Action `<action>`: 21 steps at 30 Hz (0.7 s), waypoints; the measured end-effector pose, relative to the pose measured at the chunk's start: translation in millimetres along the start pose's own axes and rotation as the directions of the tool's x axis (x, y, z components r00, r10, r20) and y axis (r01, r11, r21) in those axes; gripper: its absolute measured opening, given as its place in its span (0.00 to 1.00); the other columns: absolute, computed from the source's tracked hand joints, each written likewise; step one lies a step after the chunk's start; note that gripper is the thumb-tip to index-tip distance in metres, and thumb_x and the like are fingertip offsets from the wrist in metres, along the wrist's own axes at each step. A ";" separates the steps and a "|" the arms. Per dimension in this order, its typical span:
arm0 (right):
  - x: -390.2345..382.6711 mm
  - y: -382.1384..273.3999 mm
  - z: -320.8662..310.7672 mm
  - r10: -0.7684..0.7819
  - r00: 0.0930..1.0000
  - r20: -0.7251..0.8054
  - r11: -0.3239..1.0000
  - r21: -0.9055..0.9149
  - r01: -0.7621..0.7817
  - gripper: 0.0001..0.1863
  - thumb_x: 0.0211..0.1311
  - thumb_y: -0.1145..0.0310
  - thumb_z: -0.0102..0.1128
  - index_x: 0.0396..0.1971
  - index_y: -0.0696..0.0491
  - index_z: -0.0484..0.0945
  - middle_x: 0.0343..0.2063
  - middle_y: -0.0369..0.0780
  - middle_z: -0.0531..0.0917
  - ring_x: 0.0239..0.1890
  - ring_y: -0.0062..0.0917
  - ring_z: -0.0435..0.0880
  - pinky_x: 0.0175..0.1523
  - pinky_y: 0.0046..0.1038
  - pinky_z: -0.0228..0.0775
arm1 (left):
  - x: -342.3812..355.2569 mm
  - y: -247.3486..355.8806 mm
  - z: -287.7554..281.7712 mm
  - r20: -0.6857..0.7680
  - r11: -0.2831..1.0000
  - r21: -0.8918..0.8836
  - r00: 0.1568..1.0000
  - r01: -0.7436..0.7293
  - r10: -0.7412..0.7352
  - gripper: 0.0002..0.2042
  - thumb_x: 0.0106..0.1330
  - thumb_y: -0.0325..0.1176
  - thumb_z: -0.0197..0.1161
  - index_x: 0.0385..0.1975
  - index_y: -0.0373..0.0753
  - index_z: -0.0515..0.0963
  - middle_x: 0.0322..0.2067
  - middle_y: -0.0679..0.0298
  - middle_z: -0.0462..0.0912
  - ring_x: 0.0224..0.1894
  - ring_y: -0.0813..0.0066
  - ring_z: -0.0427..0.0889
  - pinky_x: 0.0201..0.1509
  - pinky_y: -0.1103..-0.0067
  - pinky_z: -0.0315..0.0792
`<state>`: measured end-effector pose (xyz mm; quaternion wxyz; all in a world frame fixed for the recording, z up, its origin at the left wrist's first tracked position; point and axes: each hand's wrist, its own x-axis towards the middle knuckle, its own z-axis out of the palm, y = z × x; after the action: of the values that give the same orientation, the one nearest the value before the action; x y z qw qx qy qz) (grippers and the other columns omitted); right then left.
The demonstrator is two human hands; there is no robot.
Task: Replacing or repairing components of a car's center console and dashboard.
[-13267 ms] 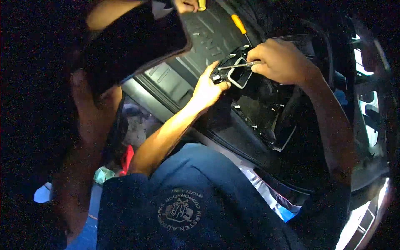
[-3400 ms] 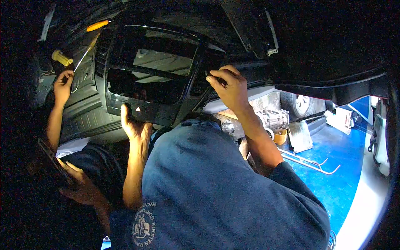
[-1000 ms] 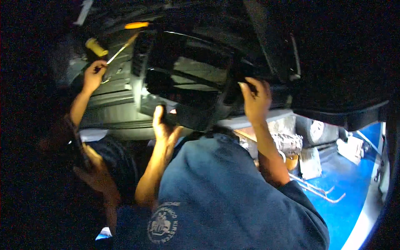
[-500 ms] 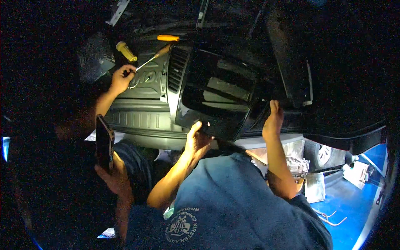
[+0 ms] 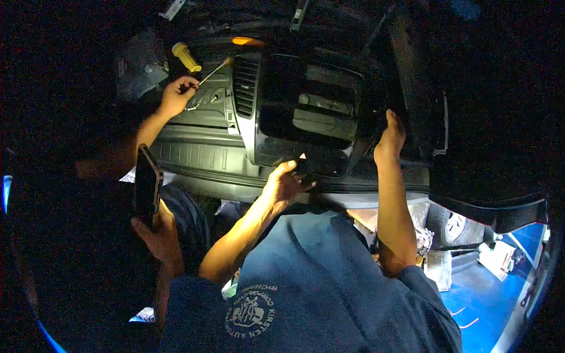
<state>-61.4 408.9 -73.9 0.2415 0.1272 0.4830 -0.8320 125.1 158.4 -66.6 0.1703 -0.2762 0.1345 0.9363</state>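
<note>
A glossy black car dash panel (image 5: 276, 126), with a slatted air vent (image 5: 244, 88) at its left end and silver trim, lies before me over a dark trunk floor. Its middle reflects pale shapes. My left hand (image 5: 285, 185) is at its lower edge, thumb up against the front near a small white triangle; the other fingers curl beneath, partly in shadow. At the right end my right hand (image 5: 390, 141) is raised and grips the dark edge, most of its fingers hidden. To the left a co-worker's hand (image 5: 179, 97) holds a thin metal shaft (image 5: 212, 73).
Beyond lie a yellow flashlight (image 5: 186, 57) and an orange handle (image 5: 247, 41). Another hand at left holds a phone (image 5: 147, 182) upright beside my arm. The bumper ledge (image 5: 197, 156) runs across in front. At lower right are a wheel (image 5: 453, 226) and parts on a blue floor (image 5: 471, 300).
The panel has levelled out, its right side moving up and away. My right hand has risen with it, while my left stays at the lower edge. The view has shifted slightly.
</note>
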 end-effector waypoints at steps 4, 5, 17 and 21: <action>-16.4 -7.4 50.0 -0.513 0.766 -0.387 0.833 -0.441 0.335 0.20 0.60 0.63 0.54 0.48 0.60 0.74 0.49 0.44 0.77 0.55 0.28 0.70 0.61 0.26 0.55 | -34.7 12.0 -23.5 -0.187 0.929 0.080 0.910 -0.362 0.371 0.09 0.57 0.43 0.58 0.27 0.45 0.74 0.32 0.65 0.78 0.42 0.60 0.78 0.54 0.59 0.65; -26.1 -5.9 48.7 -0.500 0.777 -0.381 0.826 -0.479 0.297 0.21 0.58 0.58 0.56 0.47 0.57 0.75 0.48 0.41 0.77 0.54 0.29 0.70 0.61 0.28 0.54 | -40.4 22.6 -34.6 -0.214 0.911 0.126 0.886 -0.392 0.411 0.08 0.58 0.42 0.56 0.26 0.46 0.73 0.31 0.67 0.77 0.41 0.62 0.78 0.53 0.60 0.65; -102.2 40.3 46.4 0.168 0.896 -0.410 0.980 0.169 -0.106 0.17 0.58 0.53 0.58 0.38 0.50 0.71 0.32 0.34 0.73 0.36 0.24 0.72 0.43 0.34 0.68 | -41.6 85.8 -27.5 -0.212 0.811 0.391 0.815 -0.435 0.540 0.17 0.60 0.49 0.52 0.39 0.44 0.75 0.37 0.68 0.78 0.42 0.74 0.72 0.49 0.72 0.62; -113.5 47.1 66.1 0.302 0.898 -0.319 0.948 0.195 -0.250 0.16 0.59 0.52 0.56 0.34 0.49 0.71 0.32 0.34 0.73 0.36 0.23 0.71 0.44 0.34 0.67 | -42.2 87.9 -24.0 -0.144 0.858 0.318 0.875 -0.402 0.463 0.13 0.59 0.47 0.54 0.34 0.47 0.75 0.31 0.74 0.77 0.34 0.80 0.71 0.42 0.77 0.61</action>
<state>61.4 363.7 -25.2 0.2588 0.3557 0.4313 -0.7877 135.2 60.1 -48.4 -0.0240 -0.3114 0.3414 0.8865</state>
